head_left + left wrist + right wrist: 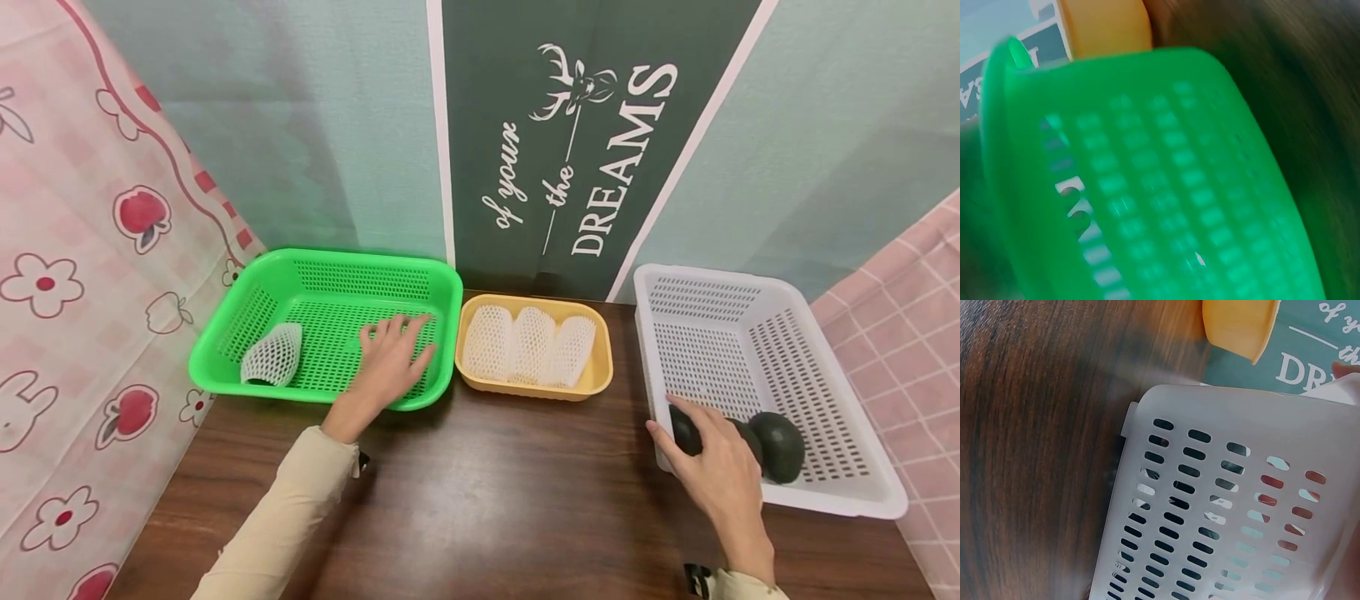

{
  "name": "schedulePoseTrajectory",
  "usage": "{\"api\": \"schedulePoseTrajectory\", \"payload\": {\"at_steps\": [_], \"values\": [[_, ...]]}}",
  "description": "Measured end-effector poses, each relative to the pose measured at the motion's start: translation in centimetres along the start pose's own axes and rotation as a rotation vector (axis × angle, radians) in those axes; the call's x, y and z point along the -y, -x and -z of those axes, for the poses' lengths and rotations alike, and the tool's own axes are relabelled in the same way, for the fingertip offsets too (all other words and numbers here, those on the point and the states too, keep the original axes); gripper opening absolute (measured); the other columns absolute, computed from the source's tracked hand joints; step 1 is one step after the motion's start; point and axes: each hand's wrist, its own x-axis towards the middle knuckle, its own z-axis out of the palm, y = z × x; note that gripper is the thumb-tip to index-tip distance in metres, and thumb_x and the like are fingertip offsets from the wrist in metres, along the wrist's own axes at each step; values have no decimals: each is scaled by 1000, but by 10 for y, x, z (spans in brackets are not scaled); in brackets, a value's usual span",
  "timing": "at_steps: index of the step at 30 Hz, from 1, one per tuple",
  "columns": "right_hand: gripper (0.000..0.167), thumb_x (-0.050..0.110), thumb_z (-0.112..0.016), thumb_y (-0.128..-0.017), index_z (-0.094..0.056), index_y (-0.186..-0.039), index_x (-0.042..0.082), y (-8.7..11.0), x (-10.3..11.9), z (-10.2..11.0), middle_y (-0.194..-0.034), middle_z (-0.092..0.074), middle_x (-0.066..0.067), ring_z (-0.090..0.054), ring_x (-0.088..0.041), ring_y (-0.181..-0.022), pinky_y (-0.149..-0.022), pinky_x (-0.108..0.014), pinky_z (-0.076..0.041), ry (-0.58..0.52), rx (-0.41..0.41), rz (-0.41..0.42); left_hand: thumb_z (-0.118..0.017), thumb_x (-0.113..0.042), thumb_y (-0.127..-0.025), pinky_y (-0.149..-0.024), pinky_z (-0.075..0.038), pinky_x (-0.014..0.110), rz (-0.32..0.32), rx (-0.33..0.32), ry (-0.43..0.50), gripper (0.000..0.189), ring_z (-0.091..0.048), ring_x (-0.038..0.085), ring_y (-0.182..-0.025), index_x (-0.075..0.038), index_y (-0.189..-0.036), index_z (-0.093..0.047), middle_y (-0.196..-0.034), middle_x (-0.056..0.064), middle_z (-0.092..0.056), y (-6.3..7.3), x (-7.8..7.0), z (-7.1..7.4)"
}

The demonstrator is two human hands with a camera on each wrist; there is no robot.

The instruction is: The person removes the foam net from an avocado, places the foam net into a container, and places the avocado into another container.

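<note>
Over the near right part of a green basket, my left hand spreads its fingers loosely and holds nothing. In that basket lies a dark fruit in a white foam net, its dark end showing. My right hand reaches over the near left corner of a white basket, thumb by the rim. Under and beside it are dark green avocados; another avocado shows between thumb and forefinger. The hand partly hides them. The wrist views show mostly the green basket wall and white basket wall.
A yellow tray with three white foam net sleeves stands between the two baskets. All stand on a dark wooden table. Behind rises a green printed cloth; patterned pink cloths hang at both sides.
</note>
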Motion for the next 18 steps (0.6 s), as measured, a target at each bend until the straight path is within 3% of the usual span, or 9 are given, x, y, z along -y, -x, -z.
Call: {"api": "schedulePoseTrajectory", "payload": {"at_steps": [7,12,18], "values": [[57,53,-68,-88,-62,-133,18,1,2,0,-133,-60,-21,-54,-47,-117,-81,-66,-44,5,10,-15,-54,-33,-100,-105,-20,67,75,1,-3,53,-40,46,-128,-13,-147,-42,-139,25,-48,5,34,10],[58,54,-66,-89,-61,-134,18,1,2,2,-133,-60,-22,-54,-47,-118,-82,-66,-44,4,21,-28,-51,-33,-102,-105,-17,69,147,45,20,55,-34,50,-132,-12,-150,-37,-143,29,-42,10,59,21],[59,56,-65,-89,-61,-135,19,0,3,1,-134,-60,-21,-54,-47,-116,-80,-65,-44,11,36,-38,-48,-32,-103,-104,-14,73,186,78,14,56,-29,53,-134,-10,-153,-33,-145,32,-37,15,84,33]]}}
